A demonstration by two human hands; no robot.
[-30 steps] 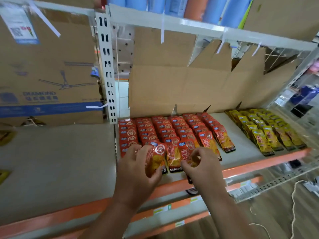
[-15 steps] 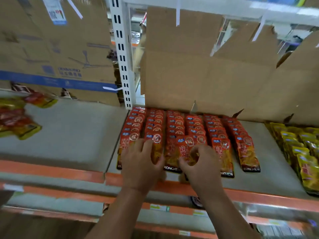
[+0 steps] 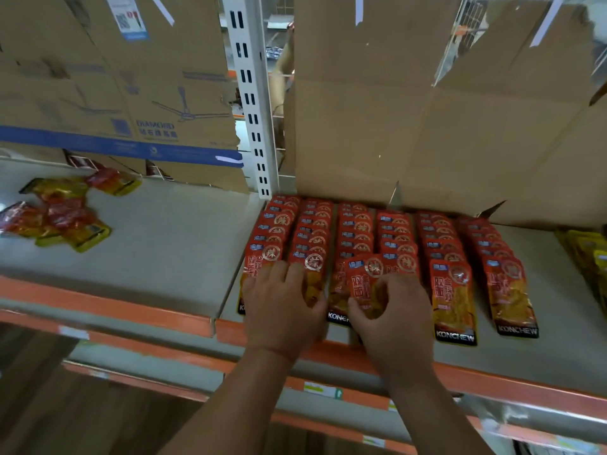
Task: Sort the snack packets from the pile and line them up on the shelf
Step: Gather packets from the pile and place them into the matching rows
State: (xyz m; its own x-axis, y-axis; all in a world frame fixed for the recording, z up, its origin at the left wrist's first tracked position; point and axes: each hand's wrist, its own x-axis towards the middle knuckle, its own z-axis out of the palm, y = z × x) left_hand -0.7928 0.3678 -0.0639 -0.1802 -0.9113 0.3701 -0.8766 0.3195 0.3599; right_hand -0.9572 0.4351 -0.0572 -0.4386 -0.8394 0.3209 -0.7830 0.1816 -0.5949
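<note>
Several rows of red snack packets (image 3: 391, 234) lie overlapped on the grey shelf (image 3: 170, 244), running from the cardboard at the back to the orange front edge. My left hand (image 3: 282, 303) lies flat over the front packets of the two left rows. My right hand (image 3: 394, 310) pinches one red packet (image 3: 363, 280) by its lower part, at the front of the third and fourth rows. A loose pile of red and yellow packets (image 3: 62, 211) sits far left on the shelf.
A white slotted upright (image 3: 251, 93) divides the shelf bays. Behind the left bay stands a fan carton (image 3: 131, 87), with plain cardboard sheets (image 3: 427, 110) behind the rows. Yellow packets (image 3: 588, 254) line the right edge. An orange lower shelf rail (image 3: 328, 389) is below.
The view has swung left and closer, bringing the loose pile into sight. My left hand has flattened onto the left rows. My right hand still holds a packet over the middle rows.
</note>
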